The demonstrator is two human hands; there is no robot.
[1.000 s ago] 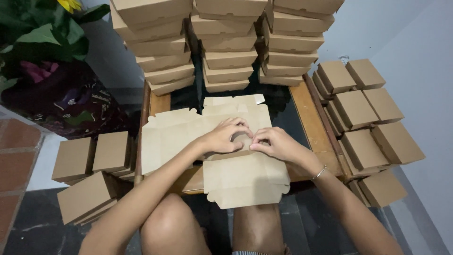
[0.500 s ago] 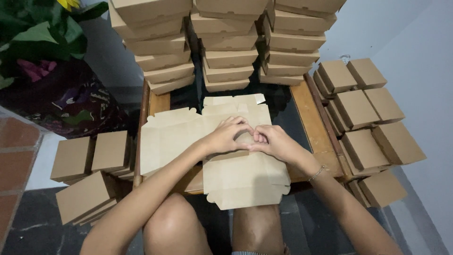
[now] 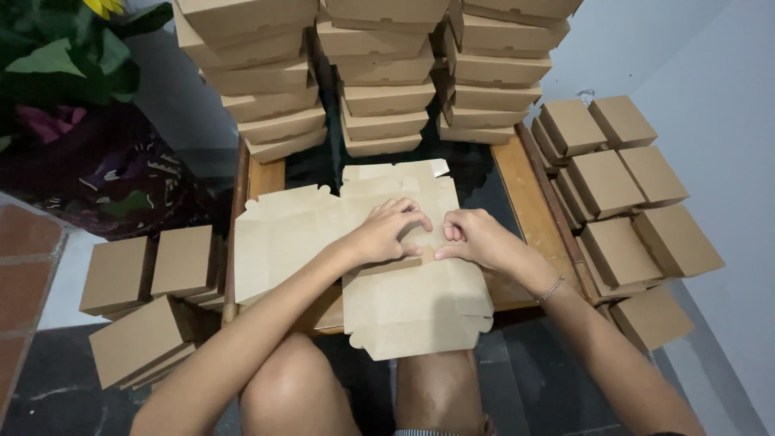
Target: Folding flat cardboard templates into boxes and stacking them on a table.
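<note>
Right at the middle of the small wooden table [image 3: 539, 211], a flat sheet of brown cardboard [image 3: 416, 303], a box not yet folded, lies with its near end hanging over the table's front edge above the person's knees. Both hands press down on its middle crease. The left hand [image 3: 386, 236] lies palm down with its fingers curled and spread a little apart, thumb stretched toward the other hand. The right hand [image 3: 476, 238] has its fingers bunched together and bent, fingertips pinching at the fold, and the two thumbs nearly touch. A thin bracelet [image 3: 551, 288] circles the right wrist. A second flat sheet [image 3: 278, 242] lies under and beside the first, reaching the table's left edge. Along the far edge rise three stacks of folded boxes [image 3: 387, 81]. More finished boxes [image 3: 617, 194] sit in rows off the right edge, and another small group [image 3: 149, 291] rests on the floor to the left. A dark pot with green leaves [image 3: 89, 121] stands at the far left.
</note>
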